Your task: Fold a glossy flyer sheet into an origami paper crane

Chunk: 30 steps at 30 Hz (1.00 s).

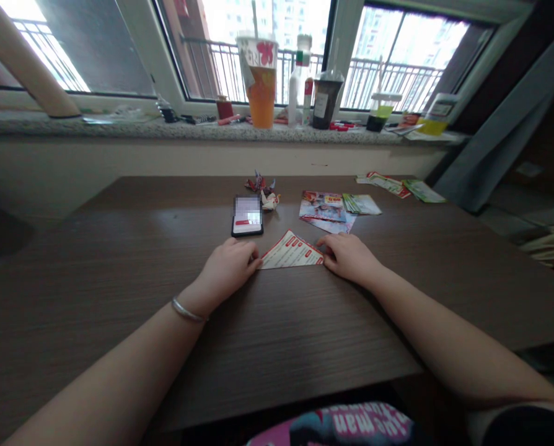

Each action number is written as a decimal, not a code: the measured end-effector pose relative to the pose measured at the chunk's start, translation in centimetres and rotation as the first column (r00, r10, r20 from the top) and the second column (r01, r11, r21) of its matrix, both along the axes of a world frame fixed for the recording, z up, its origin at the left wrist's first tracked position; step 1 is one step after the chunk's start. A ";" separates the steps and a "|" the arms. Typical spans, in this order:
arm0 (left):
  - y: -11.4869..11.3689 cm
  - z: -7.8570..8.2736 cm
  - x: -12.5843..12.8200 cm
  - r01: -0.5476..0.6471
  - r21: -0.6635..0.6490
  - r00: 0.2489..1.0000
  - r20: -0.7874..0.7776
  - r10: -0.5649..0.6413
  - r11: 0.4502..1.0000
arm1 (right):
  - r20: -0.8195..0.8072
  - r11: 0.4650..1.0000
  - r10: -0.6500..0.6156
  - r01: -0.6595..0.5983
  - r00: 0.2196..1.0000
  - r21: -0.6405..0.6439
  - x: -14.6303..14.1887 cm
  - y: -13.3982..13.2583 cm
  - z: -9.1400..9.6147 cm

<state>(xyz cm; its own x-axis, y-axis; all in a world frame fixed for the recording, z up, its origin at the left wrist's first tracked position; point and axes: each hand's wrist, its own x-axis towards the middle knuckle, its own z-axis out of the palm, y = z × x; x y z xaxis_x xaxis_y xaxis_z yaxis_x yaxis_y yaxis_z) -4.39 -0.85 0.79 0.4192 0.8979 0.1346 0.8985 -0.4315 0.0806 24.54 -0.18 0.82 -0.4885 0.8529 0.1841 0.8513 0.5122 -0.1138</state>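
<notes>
A sheet of printed paper folded into a triangle (pixel 292 253), cream with red marks, lies on the dark wooden table with its peak pointing away from me. My left hand (pixel 230 267) pinches its left corner between thumb and fingers. At the right corner, my right hand (pixel 347 255) grips the paper the same way. Just beyond my left hand lies a phone (pixel 248 215) with a lit, blurred screen. Folded paper figures, one cream (pixel 270 201) and one dark red and purple (pixel 259 183), sit behind and beside the phone.
Colourful printed leaflets (pixel 323 206) and a green-white stack of paper (pixel 361 204) lie beyond my right hand. More paper strips (pixel 388 184) are at the far right edge. Drink cups (pixel 262 93), bottles (pixel 299 87) and jars line the stone windowsill (pixel 188 131).
</notes>
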 end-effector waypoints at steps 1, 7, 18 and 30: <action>0.1 0.0 -0.1 0.006 -0.011 1.000 0.023 -0.006 1.000 | -0.021 1.000 -0.006 0.006 1.000 0.000 0.0 0.0 -0.1; 0.5 -0.1 -0.3 -0.021 -0.010 0.996 0.092 0.022 1.000 | -0.212 0.999 -0.005 -0.006 0.977 -0.050 0.2 0.3 -0.5; 0.1 0.1 0.0 0.115 0.073 0.942 0.307 -0.132 0.991 | -0.431 0.998 -0.013 -0.012 0.902 -0.055 0.2 0.3 -0.4; -0.4 0.3 0.3 0.396 0.161 0.866 0.262 -0.426 0.904 | -0.326 0.951 0.307 -0.303 0.894 0.065 0.6 -0.1 0.4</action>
